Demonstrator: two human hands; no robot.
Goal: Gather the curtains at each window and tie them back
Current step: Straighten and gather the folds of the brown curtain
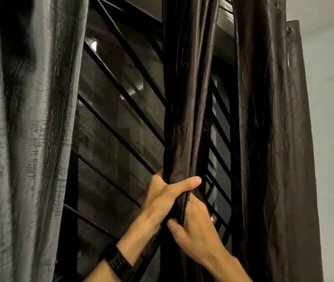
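A window (121, 110) fitted with black metal bars (119, 127) and fine mesh screen (93, 180) shows dim reflections in its glass, beside a plain pale wall (332, 119) at right, in a dimly lit room.

No readable text, label, brand, number or sign showed anywhere in the head view. The dark wristband (119, 263) had a textured face but no legible characters.
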